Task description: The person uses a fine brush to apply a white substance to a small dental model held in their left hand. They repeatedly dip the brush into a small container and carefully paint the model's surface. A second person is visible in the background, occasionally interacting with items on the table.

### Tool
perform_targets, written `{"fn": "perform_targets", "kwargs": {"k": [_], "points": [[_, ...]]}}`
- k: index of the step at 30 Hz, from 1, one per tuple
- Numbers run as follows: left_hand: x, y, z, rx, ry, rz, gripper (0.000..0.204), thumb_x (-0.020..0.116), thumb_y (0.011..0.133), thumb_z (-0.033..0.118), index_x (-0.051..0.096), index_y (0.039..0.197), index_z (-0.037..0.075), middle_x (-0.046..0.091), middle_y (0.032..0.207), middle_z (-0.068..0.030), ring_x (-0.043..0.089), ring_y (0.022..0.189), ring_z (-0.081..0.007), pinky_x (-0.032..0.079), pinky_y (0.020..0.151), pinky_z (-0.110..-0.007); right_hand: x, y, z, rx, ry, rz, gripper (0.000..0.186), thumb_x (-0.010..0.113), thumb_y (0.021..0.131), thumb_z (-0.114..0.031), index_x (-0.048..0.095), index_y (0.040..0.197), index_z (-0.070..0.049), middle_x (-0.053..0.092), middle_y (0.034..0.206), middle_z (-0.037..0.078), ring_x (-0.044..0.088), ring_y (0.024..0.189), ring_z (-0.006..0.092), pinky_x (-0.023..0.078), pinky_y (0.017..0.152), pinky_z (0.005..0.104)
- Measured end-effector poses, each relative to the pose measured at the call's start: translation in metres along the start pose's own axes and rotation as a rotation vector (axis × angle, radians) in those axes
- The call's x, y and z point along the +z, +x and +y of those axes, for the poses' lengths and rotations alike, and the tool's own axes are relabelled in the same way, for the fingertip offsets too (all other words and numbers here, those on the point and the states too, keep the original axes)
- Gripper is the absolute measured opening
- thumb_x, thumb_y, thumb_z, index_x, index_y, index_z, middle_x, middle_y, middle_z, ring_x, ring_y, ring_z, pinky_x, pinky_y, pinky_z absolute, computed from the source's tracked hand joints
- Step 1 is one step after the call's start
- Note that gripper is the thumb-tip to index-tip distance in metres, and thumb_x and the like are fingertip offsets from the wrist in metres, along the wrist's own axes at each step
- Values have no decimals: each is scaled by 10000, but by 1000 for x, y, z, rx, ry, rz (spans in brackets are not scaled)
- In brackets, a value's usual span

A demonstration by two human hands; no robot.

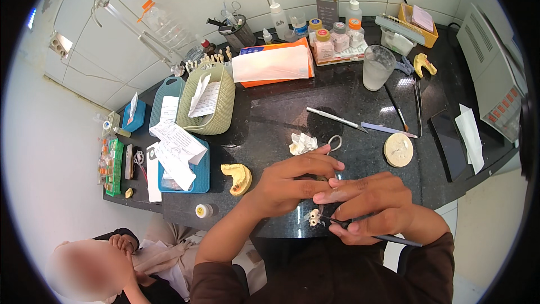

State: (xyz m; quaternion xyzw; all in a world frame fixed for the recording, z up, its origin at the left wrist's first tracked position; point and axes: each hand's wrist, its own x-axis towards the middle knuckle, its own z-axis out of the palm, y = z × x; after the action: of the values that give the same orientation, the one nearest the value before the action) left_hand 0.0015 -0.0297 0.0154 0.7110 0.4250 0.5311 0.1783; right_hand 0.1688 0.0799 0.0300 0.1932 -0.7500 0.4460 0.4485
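My left hand (292, 183) is closed around a metal clamp with a ring handle (335, 143); most of the clamp is hidden by the fingers. Below it, close to the table's near edge, is a small cream tooth-like piece (314, 218) with dark holes, apparently at the clamp's lower end. A slim dark-handled tool (398, 240) rests in the closed fingers of my right hand (371, 205), and its thin tip reaches the piece. Both hands meet at the fingertips. Crumpled white tissue (303, 143) lies just beyond my left hand.
Beyond lie a craft knife (337, 119), a round cream disc (398, 150), a brush (396, 107) and a cloudy glass (378, 68). A yellow dental cast (236, 179) and small jar (203, 210) stand left, near baskets (216, 101). A phone (448, 143) lies right. Another person (140, 259) sits lower left.
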Motion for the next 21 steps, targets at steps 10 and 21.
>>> {"fn": "perform_targets", "kwargs": {"k": [10, 21], "points": [[-1, -2, -6, 38, 0, -11, 140, 625, 848, 96, 686, 953, 27, 646, 987, -144, 649, 1012, -341, 433, 996, -560, 0, 0, 0, 4, -11, 3, 280, 772, 703, 2, 520, 763, -103, 662, 802, 38, 696, 926, 322, 583, 811, 424], [-1, -2, -4, 12, -40, -15, 154, 627, 849, 98, 685, 971, 24, 638, 1012, -158, 641, 1024, -350, 420, 1000, -579, -1, 0, -1, 30, 13, -10, 280, 777, 702, 8, 558, 826, -115, 665, 828, 40, 693, 935, 326, 581, 815, 426]]}}
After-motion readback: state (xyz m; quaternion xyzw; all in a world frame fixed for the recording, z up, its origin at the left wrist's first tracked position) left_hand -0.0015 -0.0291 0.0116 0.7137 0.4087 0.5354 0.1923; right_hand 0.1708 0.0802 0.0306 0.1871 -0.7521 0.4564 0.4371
